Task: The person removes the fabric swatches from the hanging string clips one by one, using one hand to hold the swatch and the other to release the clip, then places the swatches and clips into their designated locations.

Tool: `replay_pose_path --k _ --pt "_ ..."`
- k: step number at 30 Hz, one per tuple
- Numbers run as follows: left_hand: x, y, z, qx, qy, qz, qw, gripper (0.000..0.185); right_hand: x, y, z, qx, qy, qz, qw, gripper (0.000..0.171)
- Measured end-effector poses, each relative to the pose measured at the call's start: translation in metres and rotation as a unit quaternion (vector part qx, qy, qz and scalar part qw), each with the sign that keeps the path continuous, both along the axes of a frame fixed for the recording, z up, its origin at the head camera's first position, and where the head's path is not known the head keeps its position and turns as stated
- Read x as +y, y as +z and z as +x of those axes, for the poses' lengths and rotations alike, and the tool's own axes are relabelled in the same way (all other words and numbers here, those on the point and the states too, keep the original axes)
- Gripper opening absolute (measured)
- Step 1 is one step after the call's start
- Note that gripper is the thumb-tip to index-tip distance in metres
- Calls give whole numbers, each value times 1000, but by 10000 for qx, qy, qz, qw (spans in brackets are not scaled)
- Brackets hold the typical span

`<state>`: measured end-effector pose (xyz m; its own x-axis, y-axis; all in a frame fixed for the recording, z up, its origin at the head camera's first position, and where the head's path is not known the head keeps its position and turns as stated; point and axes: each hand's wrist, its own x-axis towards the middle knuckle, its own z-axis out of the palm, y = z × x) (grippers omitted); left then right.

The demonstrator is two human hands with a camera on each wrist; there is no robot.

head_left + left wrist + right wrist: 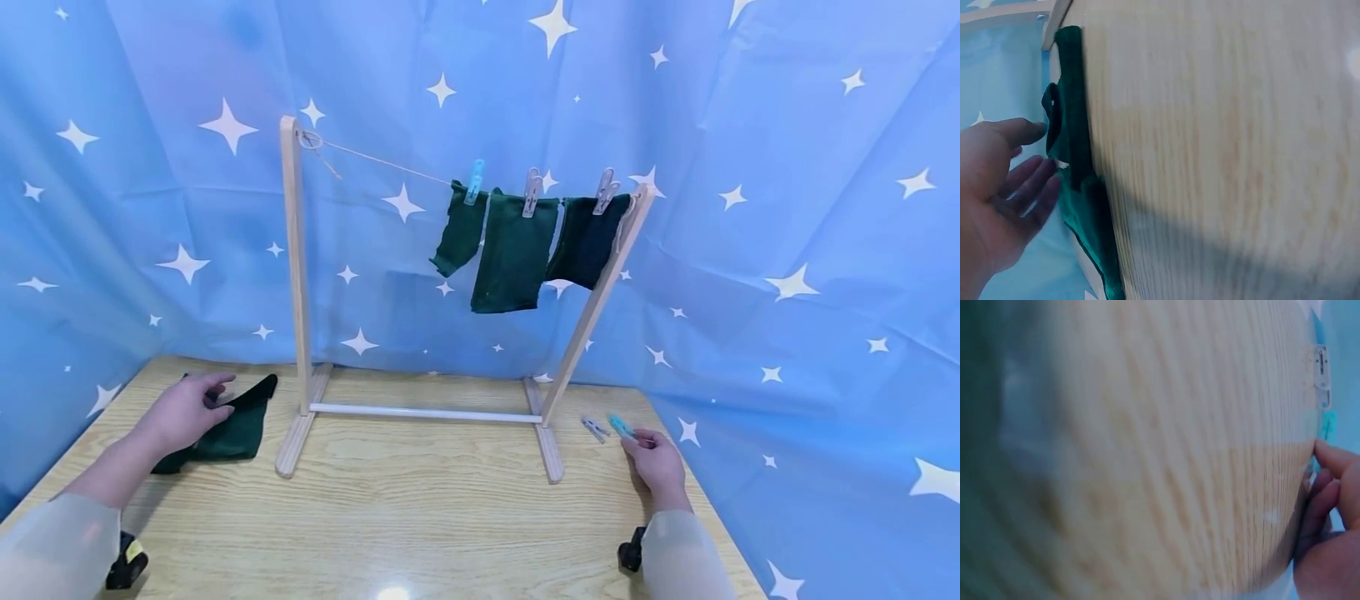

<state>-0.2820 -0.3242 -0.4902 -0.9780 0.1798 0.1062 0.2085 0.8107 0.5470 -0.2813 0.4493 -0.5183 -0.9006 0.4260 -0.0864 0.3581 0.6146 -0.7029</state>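
Sleeves and wrist straps are seen closest to the head cam, at the bottom edge. Beyond them the wooden table [420,517] carries a small drying rack [296,275] w/ a string line [390,164] across the top.

Done so far, as judged from the layout: three dark green cloths [516,254] are already hung on the line, each held by a peg (one blue, two pale).

Left to do, it seems: a fourth green cloth [232,429] is still lying flat on the table, left of the rack's foot. The left hand [183,412] is laid over its near edge, fingers relaxed and spread, touching but not yet gripping; in the left wrist view the fingers [1035,181] are seen just beside the fabric. The right hand [656,462] is at the table's right side, fingertips pinched on a blue peg [621,426]; a grey peg [595,429] is lying just beside it, untouched.

So approx. three of four pieces are up; the last cloth and its peg are not yet lifted.
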Motion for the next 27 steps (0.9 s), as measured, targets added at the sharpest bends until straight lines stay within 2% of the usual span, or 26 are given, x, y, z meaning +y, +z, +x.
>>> replay_pose_path --k 3,6,12,17,21,24,27 --pt "5 -1 -3 260 -144 -170 9994 49 0 0 0 -4 -6 4 10000 58" --pt "12 -2 -9 314 -217 -113 9992 43 1 1 0 -39 -10 -18 10000 58" --pt "22 -9 -22 -15 -59 -174 9998 48 0 1 4 -61 -19 -32 10000 59" --pt "21 -11 -28 -19 122 -335 9994 34 -1 -1 3 -49 -32 -35 10000 58" --pt "19 -10 -30 109 158 102 9998 31 -1 -1 1 6 -63 27 10000 57" --pt "18 -8 -32 10 123 534 9985 35 0 0 0 33 -79 56 9999 57" --pt "16 -6 -33 -128 215 611 9978 38 0 0 0 13 -55 69 10000 58"
